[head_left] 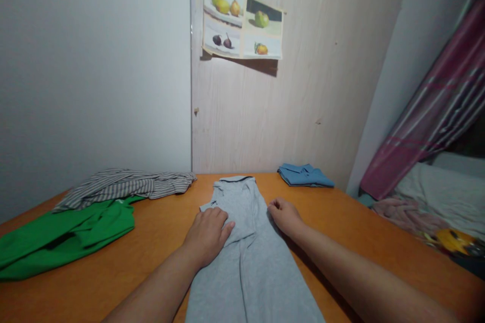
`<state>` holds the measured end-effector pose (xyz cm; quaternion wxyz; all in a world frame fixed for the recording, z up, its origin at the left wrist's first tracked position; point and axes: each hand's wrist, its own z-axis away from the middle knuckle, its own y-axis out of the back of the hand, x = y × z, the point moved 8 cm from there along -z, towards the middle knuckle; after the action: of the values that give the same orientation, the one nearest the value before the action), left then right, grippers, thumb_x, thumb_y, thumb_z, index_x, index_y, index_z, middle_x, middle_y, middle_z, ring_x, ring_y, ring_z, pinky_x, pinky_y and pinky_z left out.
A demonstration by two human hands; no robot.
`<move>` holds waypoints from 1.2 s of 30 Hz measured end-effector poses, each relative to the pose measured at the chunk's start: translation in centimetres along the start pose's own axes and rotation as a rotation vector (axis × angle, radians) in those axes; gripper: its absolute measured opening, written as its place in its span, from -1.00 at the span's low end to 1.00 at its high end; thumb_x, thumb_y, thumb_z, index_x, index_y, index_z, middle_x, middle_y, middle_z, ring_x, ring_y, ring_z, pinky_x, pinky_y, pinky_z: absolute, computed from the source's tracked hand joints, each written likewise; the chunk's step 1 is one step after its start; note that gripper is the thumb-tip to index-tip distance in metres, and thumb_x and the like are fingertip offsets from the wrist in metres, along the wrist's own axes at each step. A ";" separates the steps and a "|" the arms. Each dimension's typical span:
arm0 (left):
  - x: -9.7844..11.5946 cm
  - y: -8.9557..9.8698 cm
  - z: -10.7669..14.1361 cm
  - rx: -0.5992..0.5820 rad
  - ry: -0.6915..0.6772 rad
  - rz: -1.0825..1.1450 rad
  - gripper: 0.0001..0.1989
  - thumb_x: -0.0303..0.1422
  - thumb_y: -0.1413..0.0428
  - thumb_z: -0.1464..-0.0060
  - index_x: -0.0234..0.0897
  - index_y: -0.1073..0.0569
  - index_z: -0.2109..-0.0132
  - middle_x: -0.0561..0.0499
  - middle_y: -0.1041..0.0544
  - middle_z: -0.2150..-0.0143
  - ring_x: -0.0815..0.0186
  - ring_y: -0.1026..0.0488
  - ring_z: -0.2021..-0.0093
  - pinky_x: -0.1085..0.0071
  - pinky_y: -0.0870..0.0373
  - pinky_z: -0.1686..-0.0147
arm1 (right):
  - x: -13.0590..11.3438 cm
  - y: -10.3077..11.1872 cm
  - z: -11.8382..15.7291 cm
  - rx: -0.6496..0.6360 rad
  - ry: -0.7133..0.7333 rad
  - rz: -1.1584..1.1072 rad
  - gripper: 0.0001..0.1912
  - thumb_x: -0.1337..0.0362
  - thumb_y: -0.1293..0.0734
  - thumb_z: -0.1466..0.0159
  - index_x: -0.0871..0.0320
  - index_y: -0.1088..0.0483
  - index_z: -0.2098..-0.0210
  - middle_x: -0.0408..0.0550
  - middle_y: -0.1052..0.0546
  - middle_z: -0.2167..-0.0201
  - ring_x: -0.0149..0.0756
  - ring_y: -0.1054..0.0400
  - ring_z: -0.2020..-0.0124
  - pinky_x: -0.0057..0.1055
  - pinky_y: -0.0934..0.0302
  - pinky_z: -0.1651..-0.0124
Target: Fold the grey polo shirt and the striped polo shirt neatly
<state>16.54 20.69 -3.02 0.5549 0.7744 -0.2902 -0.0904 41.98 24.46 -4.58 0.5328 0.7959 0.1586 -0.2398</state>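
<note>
A light grey shirt [261,272] lies lengthwise down the middle of the orange table, its dark-trimmed collar at the far end. Part of it is folded over near the top, and a small dark mark shows on the left. My left hand [208,234] rests flat on the cloth just below that mark, fingers extended and thumb apart. At the shirt's right edge, my right hand [285,217] is closed, fingers curled and pinched against the fabric. How much cloth sits between those fingertips is hidden.
A green garment [76,232] and a striped one [129,186] lie loosely at the left of the table [162,242]. Far right on it is a folded blue shirt [306,175]. A wall with a fruit picture [242,20] stands behind; a pink curtain [424,106] hangs right.
</note>
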 end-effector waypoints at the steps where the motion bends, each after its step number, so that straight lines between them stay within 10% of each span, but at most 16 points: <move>1: 0.0 -0.1 0.0 0.002 0.002 0.006 -0.63 -0.10 0.13 -0.35 -0.22 -0.46 0.11 -0.16 -0.49 0.08 0.09 -0.39 0.03 0.18 -0.23 0.02 | -0.3 0.0 -0.4 -0.010 0.000 0.031 -0.79 0.23 -0.21 -0.27 0.14 -0.47 0.33 -0.06 -0.55 0.37 -0.30 -0.36 0.33 -0.44 -0.09 0.31; 20: -0.6 -1.1 0.1 -0.010 0.007 0.069 -0.50 0.01 0.16 -0.34 -0.21 -0.44 -0.12 -0.22 -0.43 -0.23 -0.04 -0.28 -0.28 -0.06 -0.09 -0.26 | -3.0 -4.2 -7.3 -0.152 -0.096 0.291 -0.77 0.24 -0.30 -0.15 0.15 -0.56 0.27 0.18 -0.62 0.15 0.03 -0.49 0.09 -0.26 -0.23 0.22; 36: -0.6 -1.4 0.1 -0.082 0.042 0.014 -0.39 0.03 0.22 -0.35 -0.25 -0.41 -0.24 -0.24 -0.32 -0.36 -0.03 -0.19 -0.38 -0.15 -0.01 -0.35 | 0.3 -3.9 -8.2 -0.155 -0.194 0.268 -0.70 0.11 -0.26 -0.22 0.15 -0.56 0.30 0.16 -0.62 0.15 -0.04 -0.51 0.14 -0.31 -0.28 0.24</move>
<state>16.46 21.22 -4.48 0.5927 0.7508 -0.2798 -0.0821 41.96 33.58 -5.14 0.6326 0.7396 0.0170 -0.2291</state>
